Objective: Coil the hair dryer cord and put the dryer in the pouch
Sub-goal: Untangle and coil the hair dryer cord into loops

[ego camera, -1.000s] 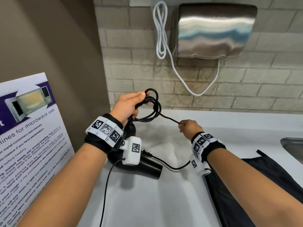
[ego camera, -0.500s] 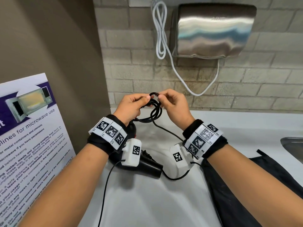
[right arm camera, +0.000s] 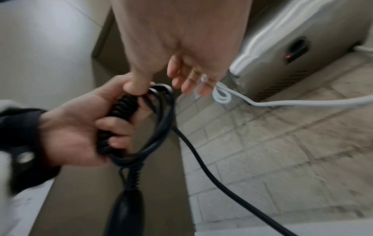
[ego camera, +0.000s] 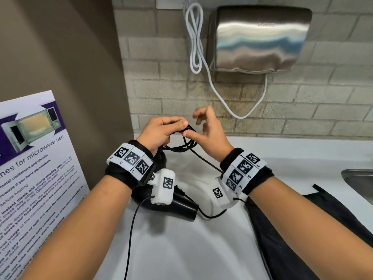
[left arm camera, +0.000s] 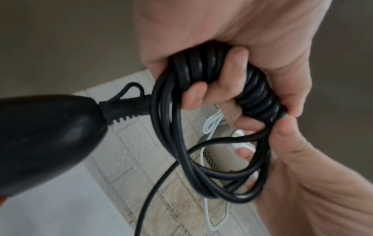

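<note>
My left hand [ego camera: 175,127] grips a bundle of coiled black cord [ego camera: 187,145] above the counter's back edge; its fingers wrap the loops [left arm camera: 201,67]. The black hair dryer [ego camera: 181,208] hangs and rests below my left wrist, its handle end [left arm camera: 40,135] leading into the coil. My right hand [ego camera: 194,126] is beside the coil, thumb touching the cord [right arm camera: 125,108], the other fingers [right arm camera: 187,84] spread loose and off it. A loose tail of cord [ego camera: 203,160] runs down under my right wrist and loops on the counter. The black pouch [ego camera: 302,229] lies flat at the right.
A steel hand dryer [ego camera: 258,39] with a white cable [ego camera: 193,37] is on the brick wall behind. A microwave poster [ego camera: 30,168] leans at the left. A metal sink rim [ego camera: 357,178] is at the far right. The white counter [ego camera: 181,249] spreads below.
My right hand carried a length of cord from the right up to the coil, laid it there, and has now lifted its fingers off. My left hand has stayed on the coil.
</note>
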Tool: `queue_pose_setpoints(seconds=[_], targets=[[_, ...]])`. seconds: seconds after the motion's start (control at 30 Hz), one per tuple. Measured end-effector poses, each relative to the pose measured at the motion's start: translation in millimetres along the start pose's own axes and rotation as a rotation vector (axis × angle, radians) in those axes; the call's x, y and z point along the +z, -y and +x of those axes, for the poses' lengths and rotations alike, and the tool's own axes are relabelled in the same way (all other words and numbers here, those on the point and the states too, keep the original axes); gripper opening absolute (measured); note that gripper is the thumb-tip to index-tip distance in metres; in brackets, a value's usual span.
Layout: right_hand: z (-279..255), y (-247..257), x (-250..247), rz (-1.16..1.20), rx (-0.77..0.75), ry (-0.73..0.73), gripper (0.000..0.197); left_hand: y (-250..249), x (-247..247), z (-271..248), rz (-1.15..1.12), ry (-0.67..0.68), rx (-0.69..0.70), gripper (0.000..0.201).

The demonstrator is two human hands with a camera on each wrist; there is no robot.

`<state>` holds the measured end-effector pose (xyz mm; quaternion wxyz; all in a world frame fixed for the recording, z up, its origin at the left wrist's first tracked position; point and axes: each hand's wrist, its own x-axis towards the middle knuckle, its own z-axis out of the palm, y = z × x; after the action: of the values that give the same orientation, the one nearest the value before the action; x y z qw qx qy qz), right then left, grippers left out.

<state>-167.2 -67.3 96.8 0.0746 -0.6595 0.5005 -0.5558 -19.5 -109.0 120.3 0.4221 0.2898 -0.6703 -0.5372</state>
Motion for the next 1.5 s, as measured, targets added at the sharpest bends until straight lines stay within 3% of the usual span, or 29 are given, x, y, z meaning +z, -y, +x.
queue_pose_setpoints(seconds=[0.07, 0.1, 0.2, 0.37, 0.47, 0.63, 0.7, 0.8, 0.9, 0.97, 1.03, 1.13, 1.23, 1.43, 1.5], targets=[[0.5, -4.1, 0.0, -0.012, 0.045, 0.203, 0.056, -0.4, -1.9, -0.6, -0.002, 0.027, -0.003, 0.01], [-0.6, -8.8, 2.3, -0.011, 0.064, 0.308, 0.053, -0.6, -2.6, -1.0, 0.005, 0.04, -0.004, 0.012], [-4.8, -10.4, 2.6, -0.041, 0.126, 0.411, 0.021, -0.3, -4.6, -1.4, 0.015, 0.037, 0.004, 0.016], [-8.9, -10.0, -14.1, -0.042, 0.101, 0.345, 0.029, 1.2, -6.8, 3.6, -0.045, -0.091, 0.004, 0.02], [-6.0, -17.5, -27.0, -0.277, 0.111, 0.325, 0.024, -0.1, -0.2, 2.5, -0.048, -0.111, 0.013, 0.023], [-2.9, -11.9, -42.1, -0.503, 0.092, 0.148, 0.02, 5.0, 12.3, 2.1, 0.116, 0.006, 0.073, 0.016], [-1.4, -0.9, -43.4, -0.527, 0.045, 0.071, 0.02, 6.1, 12.4, 4.4, 0.186, 0.118, 0.041, 0.015], [-4.5, 15.5, -39.3, -0.523, -0.051, 0.022, 0.021, 3.0, 10.9, 3.8, 0.427, 0.261, 0.016, 0.03], [-9.3, 23.4, -28.9, -0.482, -0.093, 0.001, 0.026, 1.6, 8.1, -0.7, 0.491, 0.373, 0.029, 0.023], [-13.0, 25.3, -23.2, -0.429, -0.118, -0.027, 0.028, 3.3, 4.5, -1.2, 0.49, 0.351, 0.053, 0.019], [-18.3, 26.8, -21.2, -0.312, -0.13, -0.064, 0.025, 6.0, 1.4, 0.4, 0.418, 0.237, 0.095, 0.02], [-25.2, 26.2, -25.5, -0.105, -0.026, -0.075, 0.032, 9.1, -0.7, 2.1, 0.186, 0.012, 0.134, 0.028], [-28.7, 18.4, -33.5, -0.068, 0.14, -0.021, 0.043, 9.3, -0.6, 2.8, 0.022, -0.145, 0.133, 0.032], [-48.4, -6.9, -55.1, 0.359, 0.725, 0.333, 0.042, 1.0, -2.6, -5.2, -0.112, -0.263, 0.127, 0.031], [-55.1, -22.7, -53.8, 0.318, 0.826, 0.375, 0.034, -0.4, -3.2, -9.2, -0.111, -0.236, 0.12, 0.03]])
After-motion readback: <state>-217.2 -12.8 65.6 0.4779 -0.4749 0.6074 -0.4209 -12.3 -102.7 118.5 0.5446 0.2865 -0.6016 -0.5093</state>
